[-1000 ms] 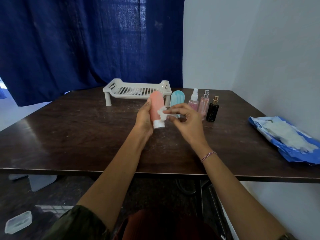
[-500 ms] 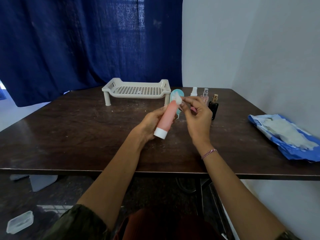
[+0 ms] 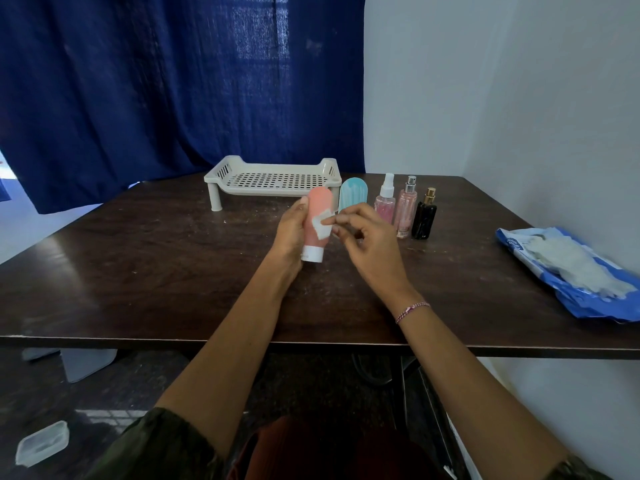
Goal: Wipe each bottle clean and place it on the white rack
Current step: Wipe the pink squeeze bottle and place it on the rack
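A: What sits nearest the person?

B: A clear plastic box (image 3: 41, 443) on the floor, well short of the white rack (image 3: 221, 174) and off to its left. Then two forearms cross the near edge of the table (image 3: 138, 265). The right wrist wears a thread bracelet (image 3: 412, 308).

A: Anything out to the side?

B: Far to the rack's right, by the wall, lies a blue pack of wipes (image 3: 595, 299) with a white sheet on top.

A: And the hands?

B: Both are raised in front of the rack's right end. The left hand (image 3: 291, 233) has its fingers wrapped round a pink bottle (image 3: 320, 206), with the thumb lying up its side. The bottle is nearly upright, white cap at the bottom. It is in the hand over the table, not on the rack.

A: The right one?

B: The right hand (image 3: 372, 247) pinches a small white wipe (image 3: 322, 226) between thumb and forefinger, laid against the bottle's front. Its other fingers curl loosely.

A: The other bottles?

B: They stand upright in a row off the rack's right side. A blue bottle (image 3: 351, 192) is closest to the rack, partly hidden by the hands. Next come a clear spray bottle (image 3: 385, 204) of pink liquid, a tall pink bottle (image 3: 406, 211) and a black bottle (image 3: 424, 220) with a gold cap.

A: Beyond that?

B: The rack stands on short legs toward the table's far edge. Behind it hangs a dark blue curtain (image 3: 156, 98).
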